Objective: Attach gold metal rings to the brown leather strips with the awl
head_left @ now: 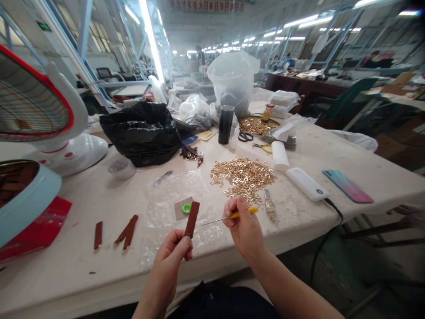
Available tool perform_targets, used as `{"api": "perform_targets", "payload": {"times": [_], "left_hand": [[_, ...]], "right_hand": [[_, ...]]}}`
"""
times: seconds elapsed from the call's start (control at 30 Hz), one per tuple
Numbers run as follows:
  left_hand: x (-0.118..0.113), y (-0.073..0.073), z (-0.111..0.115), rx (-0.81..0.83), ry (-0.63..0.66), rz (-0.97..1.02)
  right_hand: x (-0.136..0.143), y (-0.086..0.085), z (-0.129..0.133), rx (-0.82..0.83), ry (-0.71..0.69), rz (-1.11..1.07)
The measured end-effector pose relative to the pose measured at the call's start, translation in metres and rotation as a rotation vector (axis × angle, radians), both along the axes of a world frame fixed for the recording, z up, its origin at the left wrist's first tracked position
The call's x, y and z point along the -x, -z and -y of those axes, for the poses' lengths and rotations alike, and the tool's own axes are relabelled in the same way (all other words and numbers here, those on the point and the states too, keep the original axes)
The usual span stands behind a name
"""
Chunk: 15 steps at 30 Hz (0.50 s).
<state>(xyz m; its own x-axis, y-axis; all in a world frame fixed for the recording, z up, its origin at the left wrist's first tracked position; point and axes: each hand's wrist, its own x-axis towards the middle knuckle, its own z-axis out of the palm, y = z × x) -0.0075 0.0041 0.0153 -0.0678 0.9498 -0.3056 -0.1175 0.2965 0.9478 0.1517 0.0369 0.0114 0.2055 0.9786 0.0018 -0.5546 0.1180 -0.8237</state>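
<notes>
My left hand [174, 252] pinches the lower end of a brown leather strap [193, 218], which points up and away from me. A yellow-handled awl [242, 213] sits in the closed fingers of my right hand [245, 230], its thin metal tip aimed left towards the strap but apart from it. Behind the strap, a small green cap [186, 208] rests on a grey square [179, 215] over a clear plastic sheet [154, 212]. Just beyond my right hand spreads a pile of gold metal rings [244, 175]. Three finished-looking straps with rings [128, 232] lie at left.
A fan [49, 110] and a round light-blue tin [36, 199] stand at left, near a black plastic bag [141, 135]. On the right lie a white power bank [307, 184] with a cable and a phone [347, 185]. A black cup [226, 125] and scissors [245, 136] are farther back.
</notes>
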Motion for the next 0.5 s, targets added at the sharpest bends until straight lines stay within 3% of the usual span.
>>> {"api": "perform_targets", "payload": {"times": [0.1,0.33,0.5], "left_hand": [[-0.002,0.001,0.001,-0.005,-0.021,0.031],[-0.002,-0.002,0.006,-0.045,0.061,-0.012],[-0.002,-0.003,0.008,-0.072,0.108,-0.111]], "right_hand": [[0.001,0.007,0.004,-0.028,-0.07,0.194],[0.011,0.013,0.007,-0.139,-0.437,0.579],[0.015,0.006,0.009,-0.167,-0.47,0.711]]}}
